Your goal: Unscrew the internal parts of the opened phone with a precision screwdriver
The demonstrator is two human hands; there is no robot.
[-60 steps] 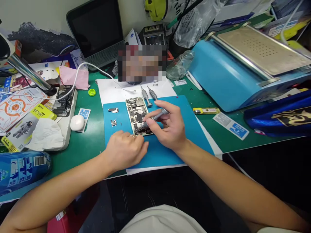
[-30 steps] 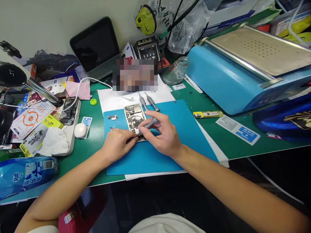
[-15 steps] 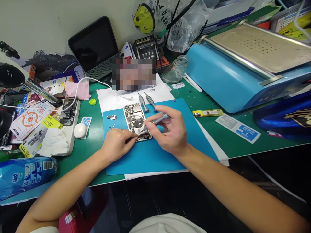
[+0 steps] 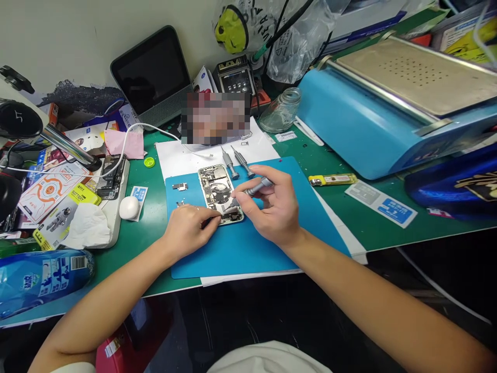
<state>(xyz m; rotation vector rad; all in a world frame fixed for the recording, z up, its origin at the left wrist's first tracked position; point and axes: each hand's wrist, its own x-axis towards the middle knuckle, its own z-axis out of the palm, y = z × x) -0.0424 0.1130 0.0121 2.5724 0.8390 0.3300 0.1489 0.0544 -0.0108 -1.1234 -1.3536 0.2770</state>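
Observation:
An opened phone [image 4: 218, 190] with its insides bare lies on a blue mat [image 4: 248, 243]. My right hand [image 4: 274, 210] pinches a grey screwdriver [image 4: 254, 188], whose tip points down at the phone's lower part. My left hand [image 4: 188, 230] rests on the mat at the phone's lower left corner, fingers curled, pinching a thin dark tool that I cannot name. Two more grey screwdrivers [image 4: 236, 161] lie just behind the phone. Small loose phone parts [image 4: 180, 186] sit on the mat to the left.
A large blue machine [image 4: 388, 103] fills the right back. A glass jar [image 4: 281, 111], a yellow lighter [image 4: 332, 180], a dark tablet [image 4: 153, 77], another opened phone [image 4: 111, 176] with a white cable, a white earbud case [image 4: 129, 208], and leaflets crowd the green desk [image 4: 349, 217].
The view pulled back early on. My left hand moved up to the phone's lower corner. My right hand shifted slightly right, still holding the screwdriver over the phone.

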